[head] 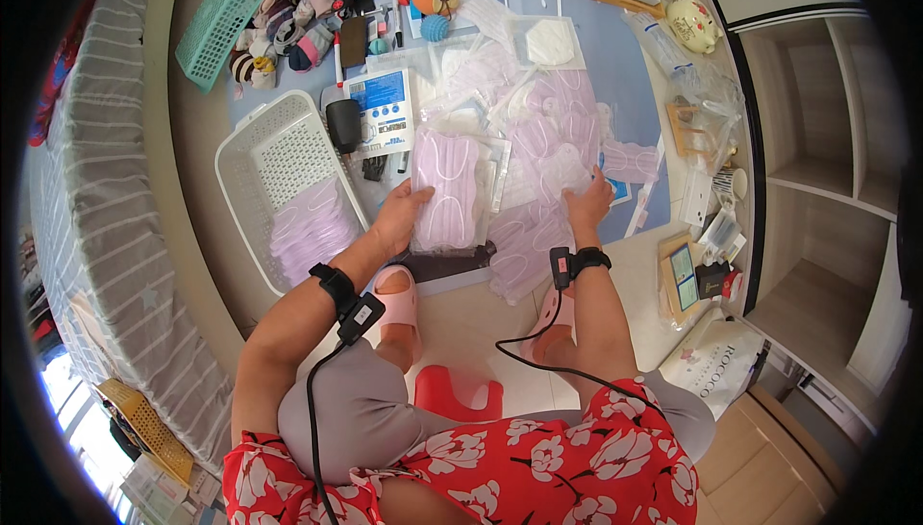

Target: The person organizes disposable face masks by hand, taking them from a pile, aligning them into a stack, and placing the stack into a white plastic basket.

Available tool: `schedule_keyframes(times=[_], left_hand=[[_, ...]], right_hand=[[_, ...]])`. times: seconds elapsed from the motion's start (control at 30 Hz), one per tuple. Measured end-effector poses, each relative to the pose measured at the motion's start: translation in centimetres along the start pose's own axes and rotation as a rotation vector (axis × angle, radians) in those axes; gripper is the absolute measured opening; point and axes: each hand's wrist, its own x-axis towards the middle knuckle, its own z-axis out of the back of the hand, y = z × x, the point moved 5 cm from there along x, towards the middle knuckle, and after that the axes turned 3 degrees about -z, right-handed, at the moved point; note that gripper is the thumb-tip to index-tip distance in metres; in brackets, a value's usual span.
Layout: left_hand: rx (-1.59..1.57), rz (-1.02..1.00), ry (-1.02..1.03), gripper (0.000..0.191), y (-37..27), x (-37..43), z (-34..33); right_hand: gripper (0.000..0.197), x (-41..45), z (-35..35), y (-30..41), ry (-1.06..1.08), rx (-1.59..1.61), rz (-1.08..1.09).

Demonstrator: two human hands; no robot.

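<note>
My left hand (405,216) grips the left edge of a stack of lilac face masks (447,193) in clear wrapping, the thumb on top. White ear loops lie across the front of this stack. On the right, my right hand (590,202) rests at a loose pile of individually wrapped lilac masks (537,143), thumb and fingers apart; whether it pinches one is unclear. At the left, a white perforated plastic basket (238,164) holds another stack of lilac masks (314,233) in its near end. A white and blue printed package (381,110) lies beyond my left hand.
A black cup-like object (344,125) stands beside the basket. Balled socks (288,27) and a teal basket (227,27) lie at the far left. A piggy bank (694,24) and open shelving (815,200) are on the right. A red plastic stool (433,395) is below me.
</note>
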Motion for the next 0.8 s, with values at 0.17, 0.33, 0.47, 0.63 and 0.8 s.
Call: schedule_keyframes(times=[0.17,0.33,0.47,0.63,0.8], left_hand=[[-0.006,0.007,0.026,0.03,-0.2,-0.1,-1.0],[-0.013,0.012,0.017,0.03,-0.1,0.0,-0.1],[-0.02,0.007,0.013,0.032,-0.6,-0.3,-0.1],[-0.036,0.013,0.023,0.033,-0.9,-0.3,-0.6],[-0.143,-0.012,0.11,0.034,-1.4,-0.3,-1.3]], right_hand=[[0.034,0.4,0.9,-0.8,-0.052,-0.023,0.006],[0.012,0.6,3.5,2.6,-0.158,0.426,0.11],[0.017,-0.6,7.7,10.0,-0.111,0.624,0.288],[0.025,-4.4,9.7,18.0,0.087,0.779,0.701],[0.027,-5.7,7.9,19.1,0.195,0.809,0.741]])
